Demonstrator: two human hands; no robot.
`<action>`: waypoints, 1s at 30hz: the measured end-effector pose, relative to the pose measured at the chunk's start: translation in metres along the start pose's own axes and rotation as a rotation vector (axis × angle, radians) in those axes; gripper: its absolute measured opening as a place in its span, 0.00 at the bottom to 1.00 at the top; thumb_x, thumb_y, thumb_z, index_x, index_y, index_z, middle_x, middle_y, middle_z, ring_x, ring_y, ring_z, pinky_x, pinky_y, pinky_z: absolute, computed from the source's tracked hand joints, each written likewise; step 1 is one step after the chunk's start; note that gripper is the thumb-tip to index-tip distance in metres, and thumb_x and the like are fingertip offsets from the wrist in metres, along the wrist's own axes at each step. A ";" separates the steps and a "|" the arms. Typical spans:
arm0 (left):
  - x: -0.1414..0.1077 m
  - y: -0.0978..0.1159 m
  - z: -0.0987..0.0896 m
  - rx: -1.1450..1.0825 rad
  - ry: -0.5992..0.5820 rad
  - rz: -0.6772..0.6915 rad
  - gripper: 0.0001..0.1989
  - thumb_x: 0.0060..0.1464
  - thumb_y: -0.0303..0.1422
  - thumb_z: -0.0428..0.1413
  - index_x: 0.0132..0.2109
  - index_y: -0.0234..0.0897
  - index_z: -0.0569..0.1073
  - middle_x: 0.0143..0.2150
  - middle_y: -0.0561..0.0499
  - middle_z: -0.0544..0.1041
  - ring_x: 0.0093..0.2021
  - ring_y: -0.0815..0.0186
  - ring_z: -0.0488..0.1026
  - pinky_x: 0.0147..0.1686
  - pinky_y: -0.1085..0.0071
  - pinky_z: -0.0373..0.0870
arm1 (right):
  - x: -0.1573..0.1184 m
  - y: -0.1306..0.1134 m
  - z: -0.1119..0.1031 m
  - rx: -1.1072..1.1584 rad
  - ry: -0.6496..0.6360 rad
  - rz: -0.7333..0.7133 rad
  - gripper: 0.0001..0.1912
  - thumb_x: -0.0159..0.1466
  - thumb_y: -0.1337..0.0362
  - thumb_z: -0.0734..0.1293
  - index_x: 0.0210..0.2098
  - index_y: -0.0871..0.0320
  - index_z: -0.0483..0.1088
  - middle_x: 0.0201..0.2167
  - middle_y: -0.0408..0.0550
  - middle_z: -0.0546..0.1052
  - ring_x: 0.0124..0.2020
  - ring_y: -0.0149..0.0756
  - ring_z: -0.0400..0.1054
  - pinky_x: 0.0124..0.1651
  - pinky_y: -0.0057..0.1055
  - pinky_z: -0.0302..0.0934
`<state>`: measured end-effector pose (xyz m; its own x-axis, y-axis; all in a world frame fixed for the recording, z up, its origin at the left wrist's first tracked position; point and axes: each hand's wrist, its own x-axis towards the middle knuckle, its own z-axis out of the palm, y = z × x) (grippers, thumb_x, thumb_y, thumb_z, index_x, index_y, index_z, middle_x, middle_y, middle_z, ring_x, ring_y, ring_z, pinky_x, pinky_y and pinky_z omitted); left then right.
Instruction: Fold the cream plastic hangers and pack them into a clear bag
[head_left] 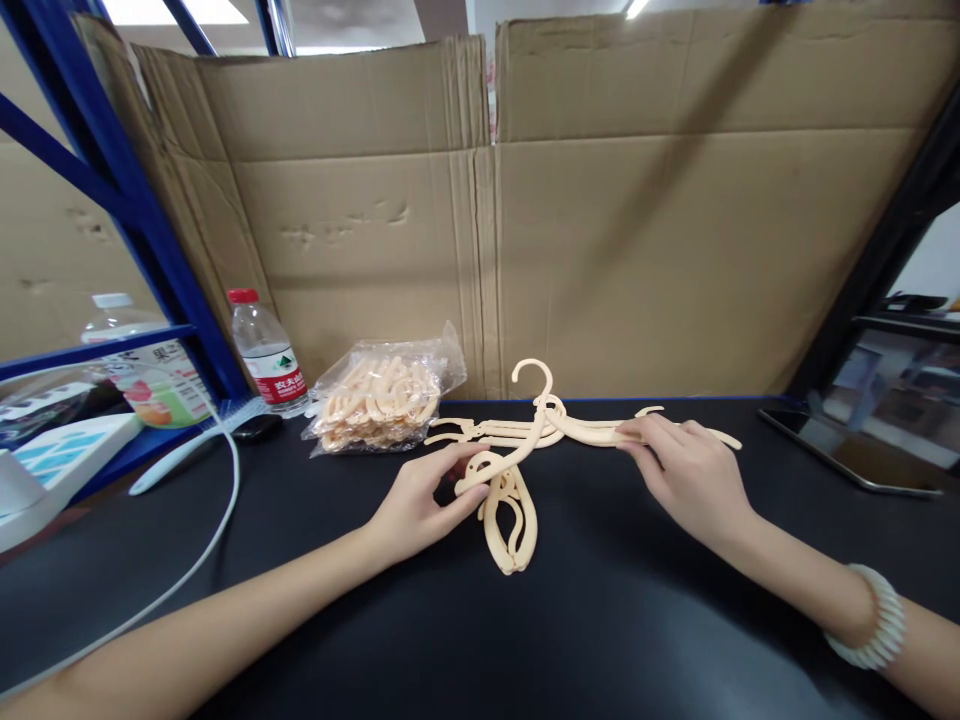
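Note:
Beige plastic folding hangers lie near the middle of the black table. My left hand (427, 500) is closed on the lower end of a beige hanger piece (529, 445) that rises to the right. Just below it, a folded hanger (511, 535) rests on the table with its two arms curving together. Farther right, my right hand (694, 475) pinches the long arm of a spread hanger (589, 432), whose hook points up. More flat hanger pieces (457, 432) lie behind my left hand.
A clear bag of beige hangers (386, 395) sits at the back left, beside a red-capped water bottle (270, 360). A white cable (225, 500) runs along the left. A dark tablet (847, 455) lies at right, before cardboard walls (675, 250).

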<state>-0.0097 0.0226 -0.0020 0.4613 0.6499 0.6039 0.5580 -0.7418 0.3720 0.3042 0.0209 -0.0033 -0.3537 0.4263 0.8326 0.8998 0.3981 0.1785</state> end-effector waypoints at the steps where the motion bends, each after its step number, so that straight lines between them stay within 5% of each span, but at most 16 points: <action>1: 0.000 -0.001 0.001 0.007 0.009 -0.011 0.16 0.57 0.33 0.55 0.53 0.35 0.68 0.34 0.52 0.75 0.31 0.68 0.71 0.35 0.73 0.68 | 0.000 -0.001 -0.001 -0.010 0.005 -0.001 0.11 0.69 0.63 0.59 0.34 0.58 0.70 0.29 0.44 0.78 0.22 0.35 0.62 0.32 0.32 0.52; 10: -0.003 -0.007 0.002 -0.029 0.043 -0.043 0.17 0.61 0.33 0.51 0.56 0.36 0.67 0.32 0.53 0.78 0.31 0.67 0.75 0.37 0.73 0.69 | 0.004 0.005 -0.003 -0.086 -0.038 -0.048 0.09 0.69 0.67 0.58 0.36 0.58 0.69 0.33 0.43 0.78 0.27 0.35 0.66 0.40 0.33 0.55; 22: -0.003 -0.008 0.002 -0.014 0.073 0.005 0.15 0.62 0.33 0.51 0.55 0.37 0.68 0.32 0.52 0.79 0.33 0.67 0.76 0.40 0.71 0.70 | 0.003 0.009 0.001 -0.061 -0.071 0.108 0.12 0.68 0.67 0.56 0.38 0.57 0.71 0.48 0.54 0.67 0.33 0.35 0.68 0.38 0.36 0.58; 30: -0.001 -0.004 0.000 -0.051 0.078 -0.108 0.16 0.61 0.34 0.51 0.55 0.36 0.69 0.31 0.52 0.79 0.31 0.66 0.76 0.38 0.71 0.70 | 0.003 0.004 0.003 0.171 -0.070 0.130 0.12 0.68 0.64 0.56 0.37 0.59 0.70 0.55 0.61 0.60 0.41 0.45 0.67 0.39 0.42 0.64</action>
<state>-0.0126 0.0247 -0.0045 0.3441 0.7130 0.6109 0.5650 -0.6769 0.4718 0.3059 0.0263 -0.0017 -0.2603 0.5359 0.8032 0.8846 0.4658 -0.0241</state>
